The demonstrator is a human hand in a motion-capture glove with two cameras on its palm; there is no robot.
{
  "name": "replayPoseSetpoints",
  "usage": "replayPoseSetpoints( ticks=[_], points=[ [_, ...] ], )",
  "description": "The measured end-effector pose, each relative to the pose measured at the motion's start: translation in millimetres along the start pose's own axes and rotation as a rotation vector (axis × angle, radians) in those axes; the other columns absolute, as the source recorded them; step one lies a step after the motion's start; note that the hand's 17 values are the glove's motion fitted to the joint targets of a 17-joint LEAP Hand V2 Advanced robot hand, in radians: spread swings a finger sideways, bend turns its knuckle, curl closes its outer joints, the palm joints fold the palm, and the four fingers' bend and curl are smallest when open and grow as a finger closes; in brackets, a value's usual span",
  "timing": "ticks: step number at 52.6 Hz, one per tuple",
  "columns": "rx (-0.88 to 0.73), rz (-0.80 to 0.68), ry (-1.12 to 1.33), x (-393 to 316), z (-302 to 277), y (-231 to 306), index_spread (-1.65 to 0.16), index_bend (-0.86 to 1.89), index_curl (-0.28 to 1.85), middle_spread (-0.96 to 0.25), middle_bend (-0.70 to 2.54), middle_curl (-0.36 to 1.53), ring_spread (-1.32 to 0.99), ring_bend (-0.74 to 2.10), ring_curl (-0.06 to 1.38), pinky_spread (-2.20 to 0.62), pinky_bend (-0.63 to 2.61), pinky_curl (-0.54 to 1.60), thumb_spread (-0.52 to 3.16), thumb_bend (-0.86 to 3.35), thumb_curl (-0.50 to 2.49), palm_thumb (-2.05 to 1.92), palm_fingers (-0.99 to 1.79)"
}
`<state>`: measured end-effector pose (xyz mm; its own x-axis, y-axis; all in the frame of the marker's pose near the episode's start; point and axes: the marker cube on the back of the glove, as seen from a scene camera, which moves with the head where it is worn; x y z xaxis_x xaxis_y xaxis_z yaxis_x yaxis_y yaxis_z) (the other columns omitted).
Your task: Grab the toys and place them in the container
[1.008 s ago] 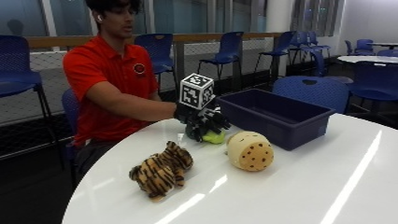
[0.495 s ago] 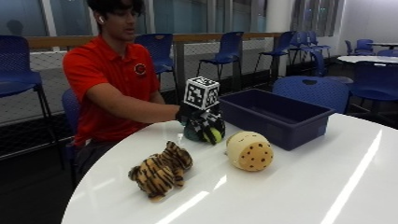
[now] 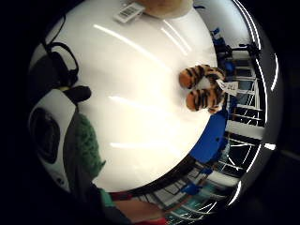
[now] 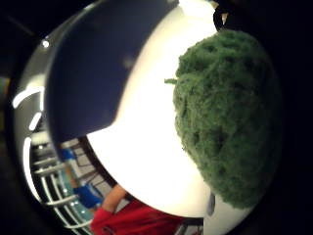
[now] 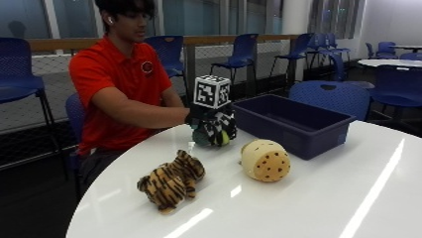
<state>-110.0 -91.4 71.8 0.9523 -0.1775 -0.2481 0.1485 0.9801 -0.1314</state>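
Gloved right hand [image 5: 214, 128], fingers curled round a green toy [image 4: 230, 117], beside the blue container [image 5: 290, 124].

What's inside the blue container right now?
The blue container shows only bare walls and floor; no toy is visible inside. Its near wall hides part of the floor. The green toy is in the right hand, beside the container.
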Motion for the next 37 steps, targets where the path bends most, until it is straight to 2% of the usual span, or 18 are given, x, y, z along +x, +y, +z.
replayPoseSetpoints(
  ticks=[13,21,30,37],
  points=[
    [0.017,0.006,-0.122,0.8,-56.6,-19.1,-0.46,0.18,0.47,-0.5,0.43,0.5,-0.49,0.82,0.37,-0.47,0.96,0.38,0.86,0.17,0.72,0.71,1.0],
    [0.073,-0.004,-0.096,-11.7,-108.7,-45.6,-0.46,0.17,0.51,-0.52,0.42,0.53,-0.5,0.82,0.39,-0.47,0.95,0.39,0.78,0.15,0.78,0.72,1.0],
    [0.121,-0.06,-0.097,-49.6,-151.1,-77.7,-0.48,0.17,0.55,-0.53,0.41,0.57,-0.51,0.81,0.4,-0.47,0.96,0.4,0.73,0.13,0.83,0.73,0.99],
    [0.12,-0.092,-0.093,-88.2,-160.3,-103.0,-0.49,0.17,0.58,-0.54,0.4,0.61,-0.51,0.81,0.41,-0.47,0.95,0.41,0.7,0.12,0.87,0.73,0.98]
  ],
)
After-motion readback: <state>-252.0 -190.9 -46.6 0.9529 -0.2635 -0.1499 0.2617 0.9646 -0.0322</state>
